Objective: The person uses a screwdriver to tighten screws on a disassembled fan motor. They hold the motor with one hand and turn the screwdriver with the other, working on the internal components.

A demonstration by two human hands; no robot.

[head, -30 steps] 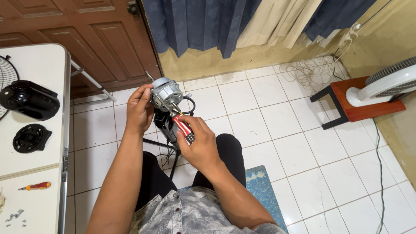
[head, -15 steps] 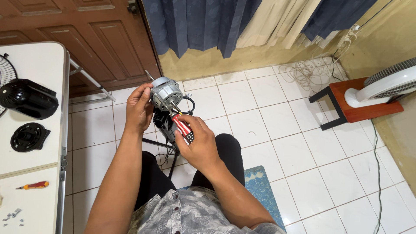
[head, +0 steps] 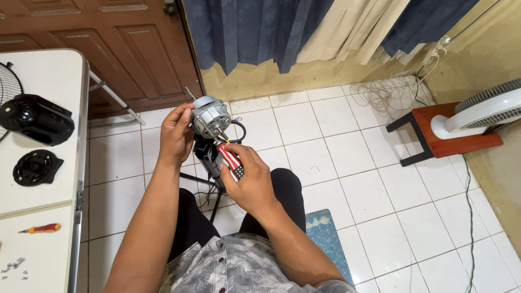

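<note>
1. Nothing much moved since a second ago: both hands and the motor sit in the same spot above the lap, with only a tiny shift of the head view.
2. Progress, judged from the layout: the fan is already stripped. Black rear housing (head: 35, 118) and round black cover (head: 36, 167) lie on the white worktop (head: 49, 70), a wire grille (head: 6, 92) sits at its far-left edge, and small loose hardware (head: 13, 266) lies near its front corner.
3. A red-and-yellow screwdriver (head: 40, 228) lies unused on the worktop, apart from the other parts.
4. Grey fan motor (head: 209, 115) is out of its shell, held in the air above the knees over the tiled floor, with its shaft pointing up and away and black wires looping off its right side.
5. Work looks mid-way: the motor is still joined to the black neck piece below it, and the tool tip is at the motor's rear face. I cannot tell whether a screw is going in or coming out.
6. Left hand (head: 176, 133): forearm raised from the lap, fingers wrapped around the motor's left side, gripping it steady.
7. Right hand (head: 247, 182): wrist bent slightly inward, fingers closed around the red-striped screwdriver (head: 230, 161), which angles up and left towards the motor.
8. A second fan (head: 483, 111) stands on a red stool at far right, untouched.
</note>
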